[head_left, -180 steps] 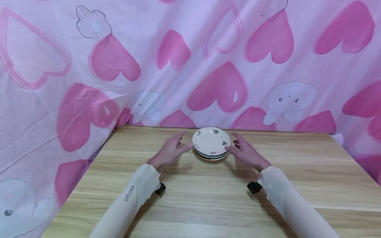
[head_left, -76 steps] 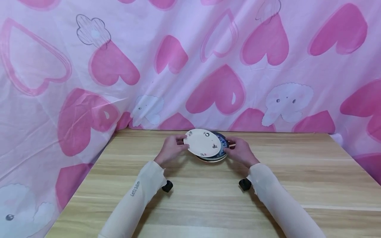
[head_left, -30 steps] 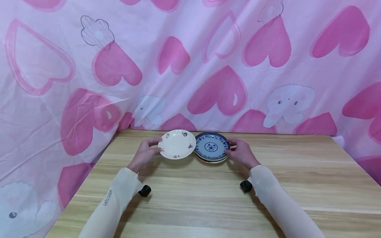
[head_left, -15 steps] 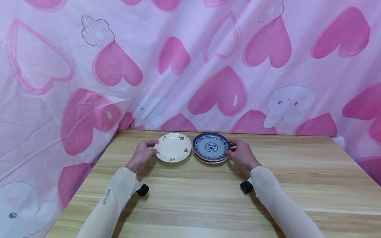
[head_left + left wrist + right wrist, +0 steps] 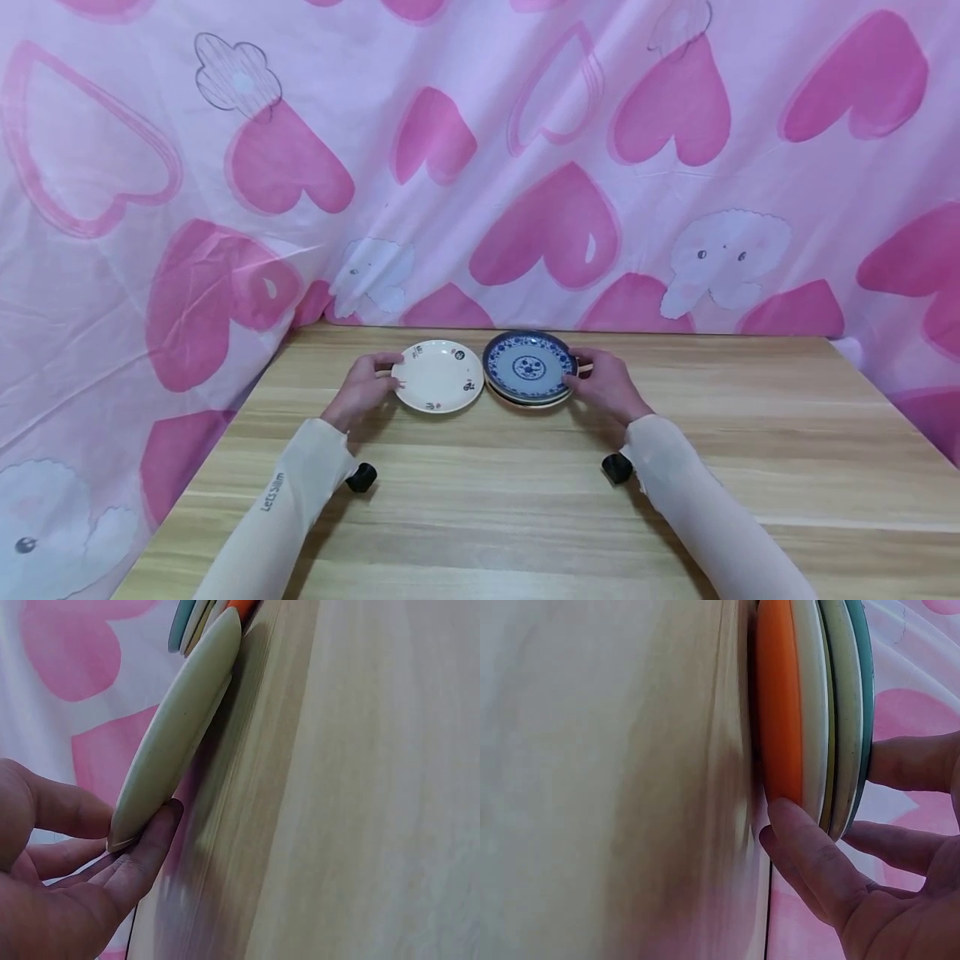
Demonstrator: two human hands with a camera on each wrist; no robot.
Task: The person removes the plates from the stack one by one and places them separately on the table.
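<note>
My left hand point(image 5: 363, 388) pinches the left rim of a white plate point(image 5: 435, 377) with small dark and pink prints. In the left wrist view, the thumb lies on top of this plate point(image 5: 176, 735) and fingers reach beneath; the held side stands off the tabletop. To its right is a stack of plates, topped by a blue-and-white patterned plate point(image 5: 528, 367). My right hand point(image 5: 609, 385) holds the stack's right edge, thumb over the top rim. In the right wrist view, an orange plate point(image 5: 778, 712) is lowest, with fingertips against it and several pale and green rims above.
The wooden table point(image 5: 480, 508) extends in front of the plates and to both sides. Behind and at the left hangs a pink cloth point(image 5: 420, 208) with hearts. Black wrist cameras point(image 5: 362, 477) sit under both sleeves.
My left hand has drawn the white plate off the stack to the left and lowered it beside the stack, uncovering the blue-and-white plate. My right hand has come to hold the stack's edge.
</note>
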